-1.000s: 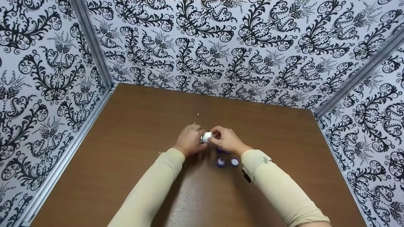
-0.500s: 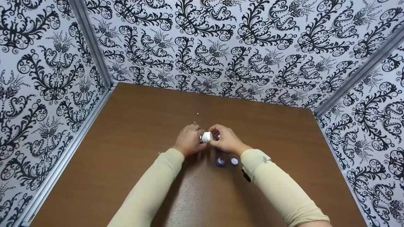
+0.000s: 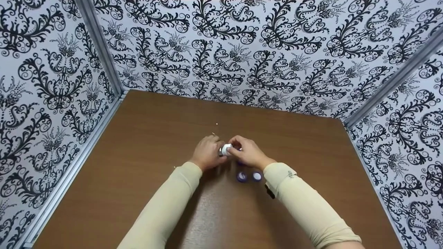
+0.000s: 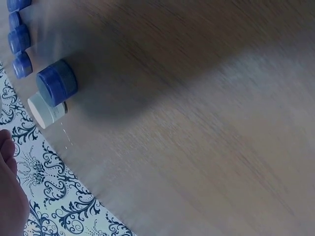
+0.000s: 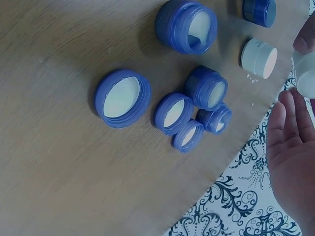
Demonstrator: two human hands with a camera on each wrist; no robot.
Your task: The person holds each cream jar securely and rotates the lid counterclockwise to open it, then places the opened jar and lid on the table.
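Note:
In the head view my left hand (image 3: 208, 152) grips a small jar whose body is mostly hidden in the fingers. Its white lid (image 3: 225, 149) faces right, and the thumb and fingers of my right hand (image 3: 251, 152) pinch it. At the right wrist view's edge, the white piece (image 5: 306, 73) shows between a fingertip of the left hand and the right palm (image 5: 298, 172). On the table under the hands stand a white jar (image 5: 258, 58) and a blue jar (image 5: 259, 12). Only a sliver of the left hand (image 4: 10, 191) shows in the left wrist view.
Three open blue jars, a large one (image 5: 189, 27), a medium one (image 5: 203, 86) and a small one (image 5: 215, 118), stand on the brown table (image 3: 155, 121). Beside them lie three upturned blue lids, the largest lid (image 5: 123, 98) nearest me. Patterned walls (image 3: 228, 52) enclose the table.
My right fingers loosened off the white lid half a second ago, and now the thumb is back on it. The left hand keeps its hold on the jar.

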